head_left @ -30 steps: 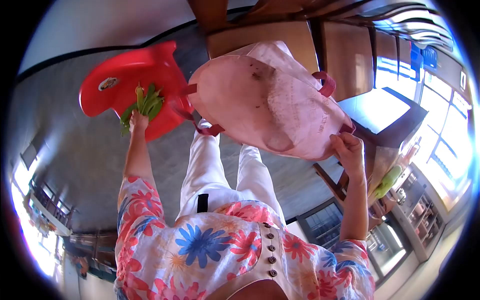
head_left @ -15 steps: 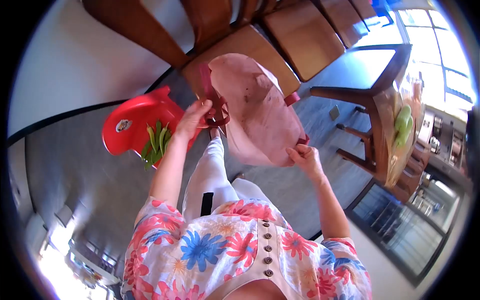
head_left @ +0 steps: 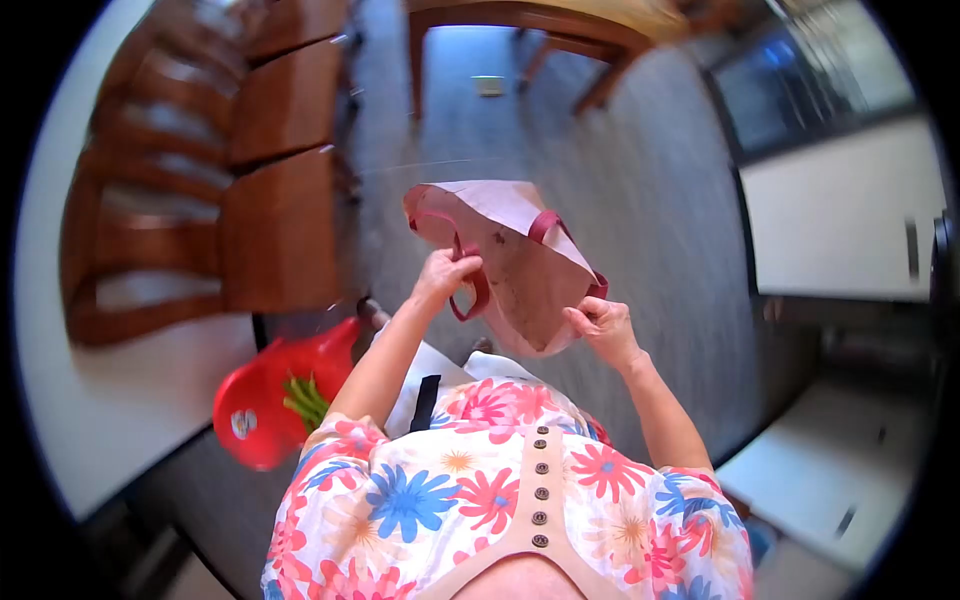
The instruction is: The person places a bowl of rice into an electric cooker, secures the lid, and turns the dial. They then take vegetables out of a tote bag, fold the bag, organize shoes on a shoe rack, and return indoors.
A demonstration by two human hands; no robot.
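A pale pink tote bag (head_left: 515,265) with dark red handles hangs spread between my two hands, its mouth facing up toward me. Some dark specks show on its inside wall. My left hand (head_left: 447,275) is closed on the bag's near-left edge, beside a looped red handle (head_left: 475,297). At the right, my right hand (head_left: 605,328) pinches the bag's rim next to the end of the other handle (head_left: 545,226). Left of my legs, green peppers (head_left: 305,402) lie on a red plastic chair (head_left: 265,385); my left forearm passes close to them.
Wooden chairs (head_left: 280,230) line the wall at the left. A wooden table (head_left: 530,15) stands at the far end. White cabinets (head_left: 845,215) run along the right, one low door or drawer front (head_left: 830,470) jutting out. Grey floor (head_left: 660,200) lies between.
My body and view have turned to the right, so the chairs now sit at the left and the cabinets come into view. The tote bag has turned along, both hands still on it.
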